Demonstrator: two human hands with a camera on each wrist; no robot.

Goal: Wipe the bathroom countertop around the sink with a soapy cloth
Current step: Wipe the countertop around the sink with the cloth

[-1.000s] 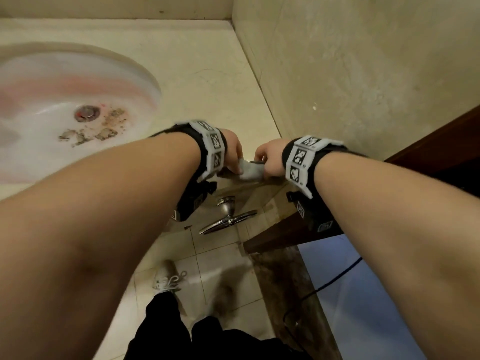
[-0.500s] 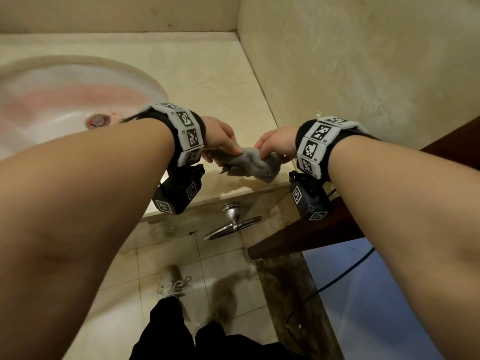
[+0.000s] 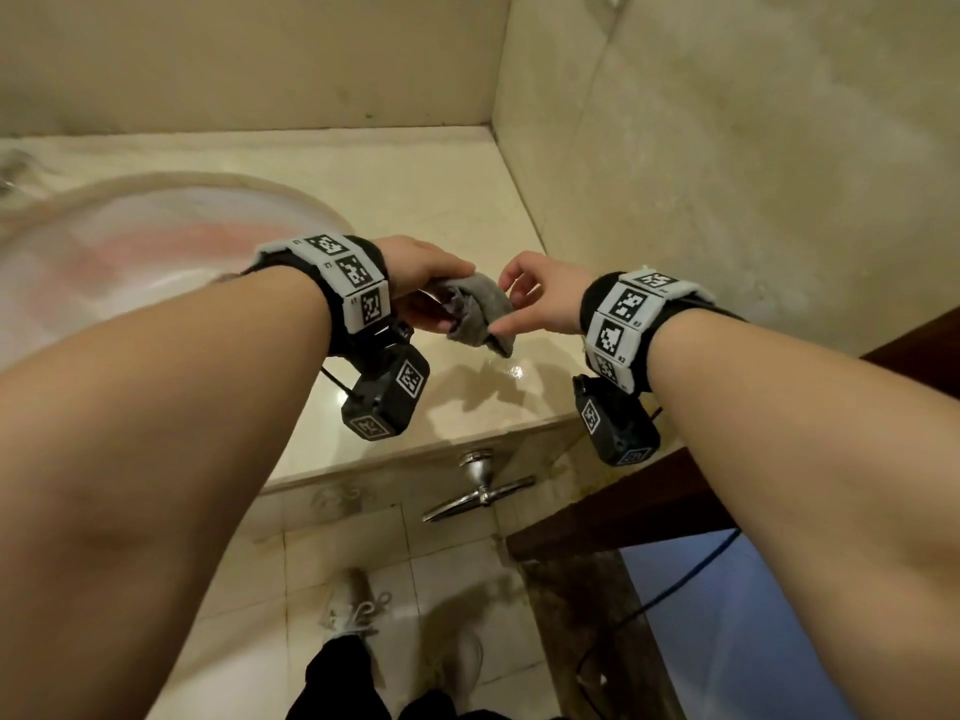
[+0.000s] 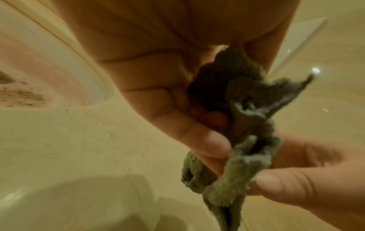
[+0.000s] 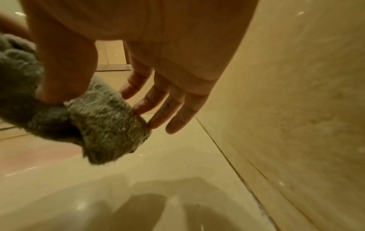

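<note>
A crumpled grey cloth (image 3: 480,310) hangs in the air just above the beige countertop (image 3: 415,200), to the right of the sink (image 3: 130,262). My left hand (image 3: 431,304) grips its upper end in curled fingers. My right hand (image 3: 511,309) pinches the lower end between thumb and forefinger, the other fingers spread loosely. In the left wrist view the cloth (image 4: 247,109) runs twisted from my left palm down to the right thumb (image 4: 276,184). In the right wrist view the thumb (image 5: 59,78) presses on the cloth (image 5: 102,125). The white basin has pink staining.
A beige wall (image 3: 727,200) closes the counter's right side and another runs behind it. Below the front edge are a metal lever handle (image 3: 480,491), a dark wooden door edge (image 3: 649,506), tiled floor and my shoe (image 3: 353,610). A wet patch (image 3: 511,371) glints near the corner.
Both hands have risen with the cloth from the counter's front edge to above the countertop. My right hand has loosened from a fist to a pinch with spread fingers.
</note>
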